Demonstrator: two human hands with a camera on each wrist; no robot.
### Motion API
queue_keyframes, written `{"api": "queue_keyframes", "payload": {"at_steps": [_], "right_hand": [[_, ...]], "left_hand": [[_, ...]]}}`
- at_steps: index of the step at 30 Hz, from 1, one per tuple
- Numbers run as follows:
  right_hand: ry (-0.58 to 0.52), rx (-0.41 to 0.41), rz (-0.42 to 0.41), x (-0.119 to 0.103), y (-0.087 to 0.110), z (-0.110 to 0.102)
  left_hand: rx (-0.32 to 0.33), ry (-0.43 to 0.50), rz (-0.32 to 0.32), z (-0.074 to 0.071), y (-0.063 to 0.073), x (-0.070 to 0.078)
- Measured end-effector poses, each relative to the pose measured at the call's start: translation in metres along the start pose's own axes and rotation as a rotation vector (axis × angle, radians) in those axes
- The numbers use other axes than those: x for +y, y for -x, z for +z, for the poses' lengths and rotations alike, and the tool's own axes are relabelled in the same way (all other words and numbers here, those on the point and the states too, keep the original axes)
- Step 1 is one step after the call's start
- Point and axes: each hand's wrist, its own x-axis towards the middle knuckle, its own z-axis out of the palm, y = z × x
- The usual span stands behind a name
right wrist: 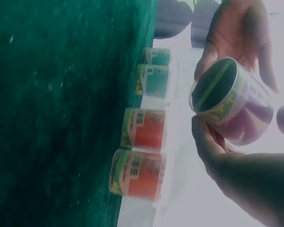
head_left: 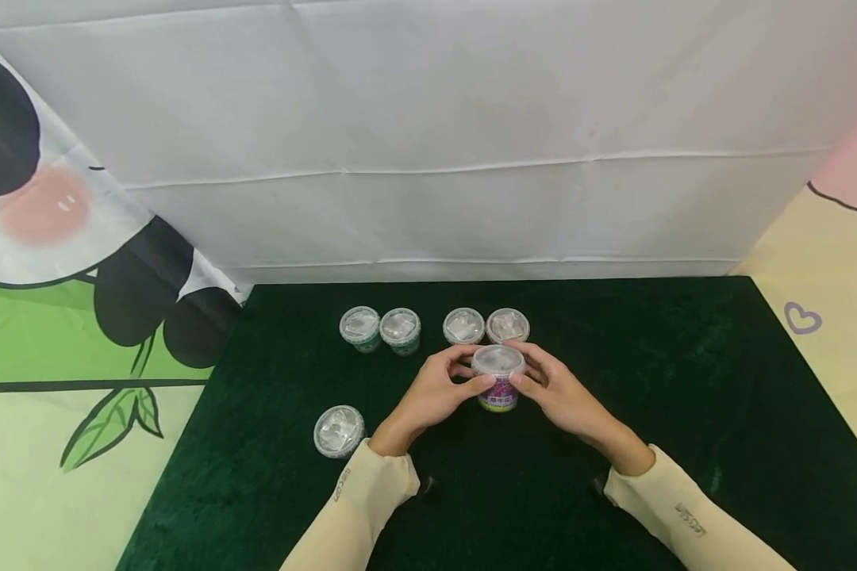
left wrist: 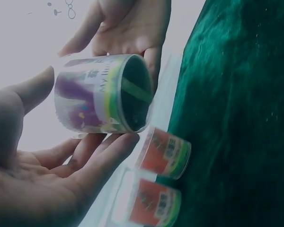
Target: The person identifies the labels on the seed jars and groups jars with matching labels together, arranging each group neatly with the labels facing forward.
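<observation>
Both hands hold a lidded clear plastic cup (head_left: 499, 385) with a purple label, raised off the table. My left hand (head_left: 439, 388) grips its left side, thumb at the front and fingers behind. On the opposite side, my right hand (head_left: 560, 392) grips it in the same way. The cup's flat base (left wrist: 136, 93) shows in the left wrist view, with a light stripe across it. Just beyond the hands stand two similar cups side by side, one orange-labelled cup (right wrist: 144, 127) and another orange-labelled cup (right wrist: 141, 172); their lids show in the head view.
Two green-labelled cups, one (head_left: 360, 328) beside the other (head_left: 401, 331), stand at the back left. Another lidded cup (head_left: 339, 431) sits near the left forearm. Dark green cloth covers the table (head_left: 671, 357); a white curtain (head_left: 436, 214) hangs behind it.
</observation>
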Motion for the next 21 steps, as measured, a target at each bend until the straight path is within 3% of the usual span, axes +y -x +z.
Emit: {"api": "queue_keyframes", "payload": {"at_steps": [16, 21], "right_hand": [[-0.078, -0.120, -0.045, -0.006, -0.020, 0.033], [-0.087, -0.146, -0.056, -0.007, -0.028, 0.046]], "left_hand": [[-0.122, -0.206, -0.063, -0.055, 0.020, 0.007], [-0.168, -0.233, -0.093, -0.071, 0.024, 0.006]]}}
